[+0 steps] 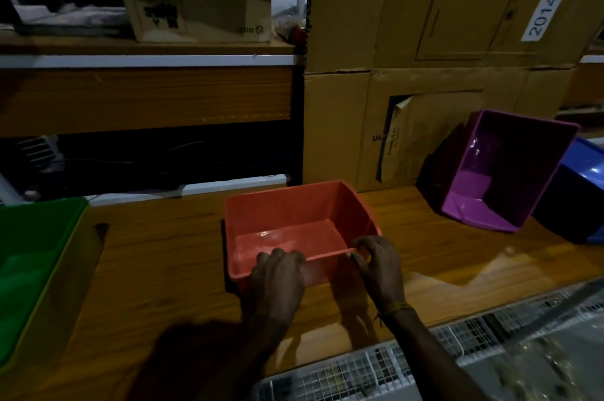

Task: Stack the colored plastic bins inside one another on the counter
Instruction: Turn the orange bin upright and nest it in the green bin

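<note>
The red bin [294, 224] sits upright mid-bench [163, 253] and I hold its near rim – left grip [277, 273] and right grip [379, 265] both closed on it. Nothing is nested yet, I judge. Next move: carry it to the purple bin [503, 171], tilted at right, or the green bin [36, 269].

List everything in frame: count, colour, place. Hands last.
red bin: 1, salmon red, upright at counter centre, empty
green bin: 1, green, left edge, cut off
purple bin: 1, purple, tipped on its side, right
blue bin: 1, blue, far right behind the purple one, cut off
counter: 1, brown wood
cardboard boxes: several, brown, stacked behind; one more on the shelf at left
wire grid: 1, white, below the counter's near edge
left hand: gripping the red bin's near rim
right hand: pinching the same rim
</note>
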### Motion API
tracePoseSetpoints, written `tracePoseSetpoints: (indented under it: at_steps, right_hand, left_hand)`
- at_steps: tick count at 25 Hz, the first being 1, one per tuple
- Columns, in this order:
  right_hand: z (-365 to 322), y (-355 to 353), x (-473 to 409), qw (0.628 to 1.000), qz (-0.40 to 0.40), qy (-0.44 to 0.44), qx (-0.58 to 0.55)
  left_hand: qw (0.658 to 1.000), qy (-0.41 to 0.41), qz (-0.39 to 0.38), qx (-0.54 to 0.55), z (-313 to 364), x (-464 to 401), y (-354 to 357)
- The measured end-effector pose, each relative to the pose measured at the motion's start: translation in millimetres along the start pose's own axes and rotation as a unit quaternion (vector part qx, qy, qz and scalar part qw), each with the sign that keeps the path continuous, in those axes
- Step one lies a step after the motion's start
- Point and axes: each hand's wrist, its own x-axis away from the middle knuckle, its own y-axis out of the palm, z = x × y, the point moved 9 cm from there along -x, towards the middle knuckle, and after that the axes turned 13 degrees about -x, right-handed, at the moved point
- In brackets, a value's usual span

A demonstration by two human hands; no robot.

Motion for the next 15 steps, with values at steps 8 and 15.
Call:
tracePoseSetpoints:
  at_steps: [8,15]
  right_hand:
    - [-21.1,-32.2,19.6,0.988,0.037,-0.033,-0.149]
    - [18.9,-22.8,7.7,0.997,-0.005,0.035,-0.071]
  left_hand:
    - [0.997,0.079,-0.011,0.007,83.2,29.5,30.7]
    - [0.995,-0.02,-0.038,0.091,44.1,41.1,46.6]
